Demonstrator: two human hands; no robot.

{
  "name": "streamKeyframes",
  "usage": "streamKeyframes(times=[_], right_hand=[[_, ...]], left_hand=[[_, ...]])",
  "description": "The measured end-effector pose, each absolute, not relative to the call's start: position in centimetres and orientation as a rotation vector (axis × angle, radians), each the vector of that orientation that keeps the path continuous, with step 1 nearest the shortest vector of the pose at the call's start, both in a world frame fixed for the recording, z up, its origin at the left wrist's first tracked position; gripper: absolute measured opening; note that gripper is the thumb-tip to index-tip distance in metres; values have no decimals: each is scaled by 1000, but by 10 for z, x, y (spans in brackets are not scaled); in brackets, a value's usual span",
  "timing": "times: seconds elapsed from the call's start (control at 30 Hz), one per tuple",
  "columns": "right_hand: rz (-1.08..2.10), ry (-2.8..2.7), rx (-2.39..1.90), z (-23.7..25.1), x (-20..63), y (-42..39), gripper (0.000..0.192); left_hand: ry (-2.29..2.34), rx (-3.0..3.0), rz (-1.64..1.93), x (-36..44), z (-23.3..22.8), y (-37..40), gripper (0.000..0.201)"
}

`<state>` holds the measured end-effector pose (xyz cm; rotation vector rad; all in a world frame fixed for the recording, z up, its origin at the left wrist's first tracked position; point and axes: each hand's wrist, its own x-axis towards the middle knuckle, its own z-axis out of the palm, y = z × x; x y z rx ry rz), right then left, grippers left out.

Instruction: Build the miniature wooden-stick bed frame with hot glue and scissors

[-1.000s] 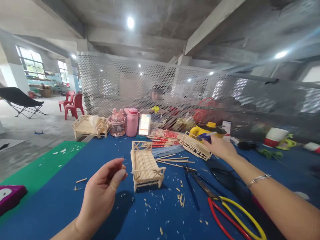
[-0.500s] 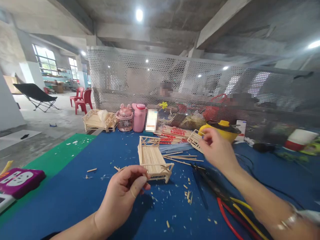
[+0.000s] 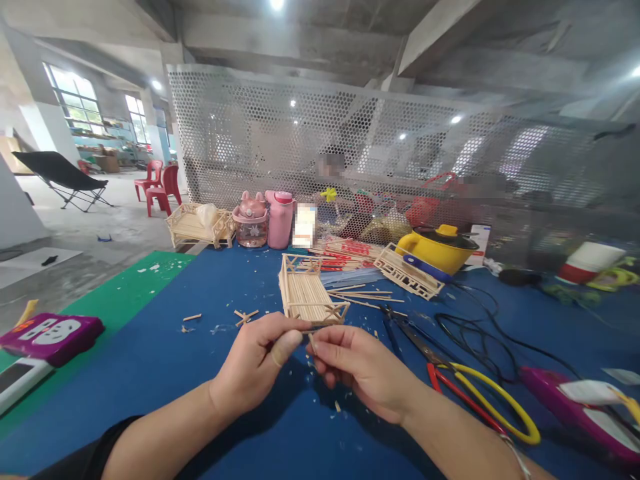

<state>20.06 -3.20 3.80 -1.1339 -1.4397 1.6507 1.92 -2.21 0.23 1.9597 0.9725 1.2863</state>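
My left hand is closed in a pinch over the blue table, on what looks like a thin wooden stick. Close beside it, my right hand pinches a short wooden stick between thumb and fingers. The fingertips of both hands nearly meet. Just beyond them stands a small bed-shaped model built of wooden sticks. Short crossed sticks lie to the left of it. To the right, a flat lattice panel of sticks leans near a yellow pot.
Pliers with red handles and yellow-handled scissors lie right of my hands, near black cables. Loose sticks lie behind. Pink bottles and another stick model stand at the back. A purple box lies left.
My right hand has come back from near the lattice panel to my left hand, with a short stick now visible in it. The view has tilted down slightly.
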Motion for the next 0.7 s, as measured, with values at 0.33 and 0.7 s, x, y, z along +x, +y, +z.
streamKeyframes(times=[0.33,0.7], right_hand=[[1809,-1258,-1004,15,202,-34,31],[689,-1764,-1252,26,211,-18,14]], left_hand=[[898,2058,1184,25,6,-26,12],[1248,1613,1507,20,-1,-8,24]])
